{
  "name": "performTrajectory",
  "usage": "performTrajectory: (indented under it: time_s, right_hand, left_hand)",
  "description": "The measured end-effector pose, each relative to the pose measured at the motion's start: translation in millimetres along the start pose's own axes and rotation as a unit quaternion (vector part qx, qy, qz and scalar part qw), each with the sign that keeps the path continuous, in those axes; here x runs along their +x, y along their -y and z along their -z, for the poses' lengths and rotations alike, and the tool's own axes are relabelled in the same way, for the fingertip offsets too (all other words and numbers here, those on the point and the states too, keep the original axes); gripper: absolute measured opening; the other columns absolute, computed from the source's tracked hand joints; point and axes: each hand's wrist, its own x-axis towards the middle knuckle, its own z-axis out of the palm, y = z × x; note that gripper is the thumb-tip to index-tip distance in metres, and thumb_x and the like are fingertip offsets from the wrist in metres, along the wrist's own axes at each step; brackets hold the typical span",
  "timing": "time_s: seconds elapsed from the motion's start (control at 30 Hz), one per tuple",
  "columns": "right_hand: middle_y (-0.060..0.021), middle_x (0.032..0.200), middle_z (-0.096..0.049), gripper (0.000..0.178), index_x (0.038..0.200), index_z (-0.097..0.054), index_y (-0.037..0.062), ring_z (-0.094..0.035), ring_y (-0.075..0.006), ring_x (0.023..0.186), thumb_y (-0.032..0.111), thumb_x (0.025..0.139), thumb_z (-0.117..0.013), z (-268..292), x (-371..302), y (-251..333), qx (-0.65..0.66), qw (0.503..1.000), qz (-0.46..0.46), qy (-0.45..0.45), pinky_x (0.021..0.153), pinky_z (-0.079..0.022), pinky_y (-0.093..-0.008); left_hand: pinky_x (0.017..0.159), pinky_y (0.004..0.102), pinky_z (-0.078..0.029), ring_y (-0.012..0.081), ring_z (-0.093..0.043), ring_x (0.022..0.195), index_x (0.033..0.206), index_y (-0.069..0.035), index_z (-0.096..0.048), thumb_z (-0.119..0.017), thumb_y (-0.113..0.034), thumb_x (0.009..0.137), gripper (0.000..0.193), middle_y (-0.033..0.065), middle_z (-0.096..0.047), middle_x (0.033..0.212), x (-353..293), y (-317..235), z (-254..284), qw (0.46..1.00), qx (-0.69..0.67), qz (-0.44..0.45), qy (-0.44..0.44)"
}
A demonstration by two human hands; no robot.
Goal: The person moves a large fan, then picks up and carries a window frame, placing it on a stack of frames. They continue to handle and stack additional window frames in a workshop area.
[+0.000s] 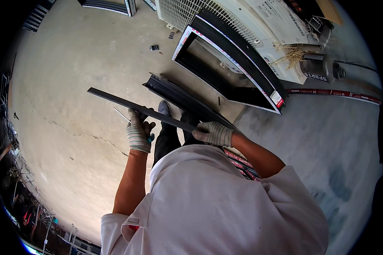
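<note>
A long dark grey metal strip (pixel 115 99) lies slantwise in front of me, its far end up to the left. My left hand (pixel 137 132), in a striped work glove, is closed round the strip near its middle. The same hand also holds a thin tool, seemingly a screwdriver (pixel 121 114), with a bright shaft and a teal handle end. My right hand (pixel 215 133), gloved alike, grips the strip's right end between thumb and fingers. Just beyond the strip is a black channel profile (pixel 181 97), partly hidden behind my right hand.
A black metal frame (pixel 238 55) with a labelled edge leans by a white air-conditioner unit (pixel 291 73). Small black pieces (pixel 154 47) lie on the concrete floor (pixel 72 127). A red-labelled bar (pixel 334 92) stretches to the right. Clutter (pixel 19 182) lines the left edge.
</note>
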Motion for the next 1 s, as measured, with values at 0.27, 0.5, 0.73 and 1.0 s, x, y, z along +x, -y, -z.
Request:
performTrajectory:
  time_s: [0.27,0.5,0.73,1.0]
  right_hand:
    - [-0.0110,0.082,-0.068,0.029,0.101,-0.062,0.0071,-0.066,-0.0250,0.076,0.034,0.088,-0.064,-17,-12,8,-0.037,0.996,-0.042,-0.067,0.073,-0.051,-0.0359]
    - [-0.0090,0.079,-0.066,0.035,0.102,-0.065,0.0015,-0.061,-0.0194,0.073,0.034,0.089,-0.063,-19,-28,2,-0.080,0.988,-0.107,-0.078,0.073,-0.049,-0.0339]
    - [-0.0048,0.076,-0.063,0.031,0.103,-0.063,-0.0008,-0.060,-0.0170,0.074,0.026,0.088,-0.066,-7,-42,26,0.049,0.985,-0.080,-0.142,0.072,-0.049,-0.0324]
    - [-0.0087,0.094,-0.067,0.026,0.100,-0.065,0.0016,-0.065,-0.0182,0.084,0.020,0.083,-0.071,14,-42,38,-0.031,0.966,0.066,-0.248,0.078,-0.050,-0.0303]
  left_hand:
    - [0.052,0.0236,-0.047,0.0044,-0.034,0.038,0.112,-0.007,-0.059,-0.057,-0.039,0.096,0.036,0.0110,-0.069,0.105,11,3,10,0.998,0.021,-0.021,0.046]
    - [0.053,0.0213,-0.050,0.0064,-0.035,0.041,0.122,-0.007,-0.053,-0.050,-0.042,0.098,0.042,0.0103,-0.065,0.118,21,-5,10,0.990,-0.086,-0.005,0.115]
    - [0.053,0.0211,-0.051,0.0073,-0.034,0.039,0.118,-0.006,-0.054,-0.047,-0.047,0.097,0.046,0.0101,-0.066,0.115,35,-18,12,0.975,-0.163,-0.013,0.154]
    - [0.051,0.0187,-0.050,0.0048,-0.033,0.039,0.109,-0.006,-0.058,-0.059,-0.043,0.093,0.040,0.0055,-0.066,0.109,31,-39,5,0.982,-0.149,-0.024,0.110]
